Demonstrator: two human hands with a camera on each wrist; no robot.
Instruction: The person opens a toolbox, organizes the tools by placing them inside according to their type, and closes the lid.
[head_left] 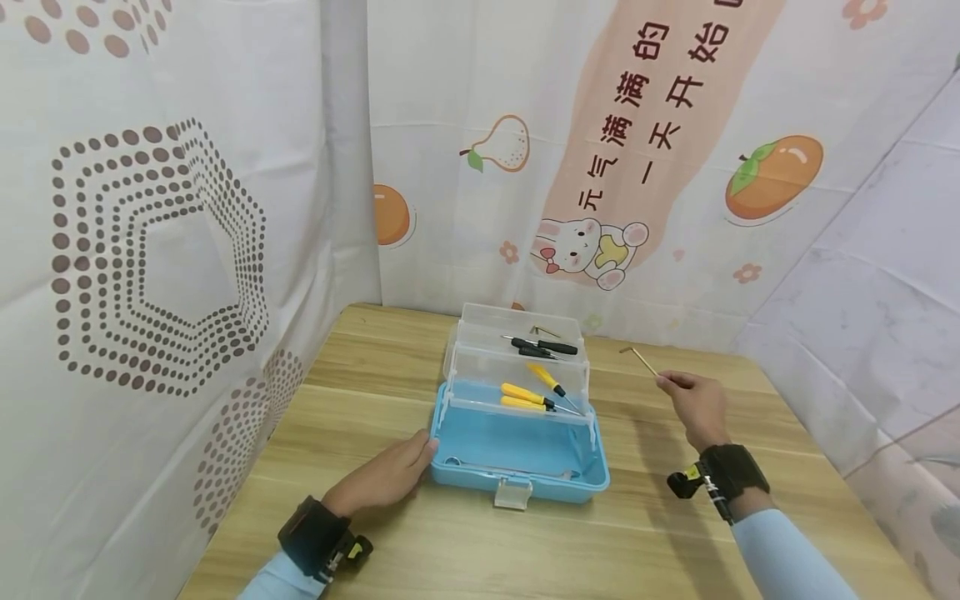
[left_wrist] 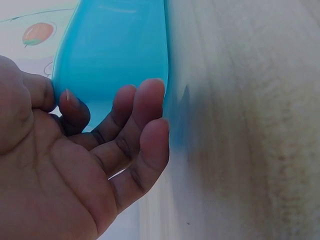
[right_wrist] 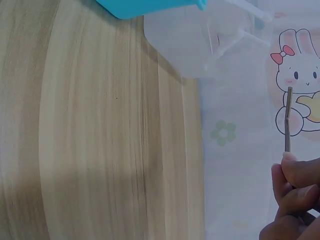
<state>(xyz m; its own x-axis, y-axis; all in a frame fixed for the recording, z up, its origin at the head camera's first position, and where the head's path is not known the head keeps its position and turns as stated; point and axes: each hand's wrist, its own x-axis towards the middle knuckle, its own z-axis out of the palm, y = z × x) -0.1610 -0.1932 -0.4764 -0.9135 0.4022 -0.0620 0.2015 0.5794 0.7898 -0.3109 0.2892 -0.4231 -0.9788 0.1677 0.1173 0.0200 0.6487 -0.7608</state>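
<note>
A light blue toolbox point(head_left: 517, 487) stands on the wooden table with its tiered clear trays unfolded toward the back. At its left wall, my left hand point(head_left: 390, 475) holds the side, the thumb at the rim and bent fingers point(left_wrist: 150, 100) against the outer face. Off to the right of the box, my right hand point(head_left: 697, 408) pinches one end of a brass-coloured L-shaped hex key point(head_left: 643, 361) between thumb and fingers. The key's bent end points up and away, raised above the table; the right wrist view shows its shaft point(right_wrist: 287, 125) against the curtain.
Yellow-handled screwdrivers point(head_left: 525, 393) lie in the lower clear tray point(head_left: 472, 367), black-handled ones point(head_left: 555, 346) in the upper. Another hex key point(head_left: 547, 331) sits behind them. A wrench point(head_left: 510, 468) lies in the box's bottom. Printed curtains point(head_left: 450, 250) hang behind and beside the table point(head_left: 352, 358).
</note>
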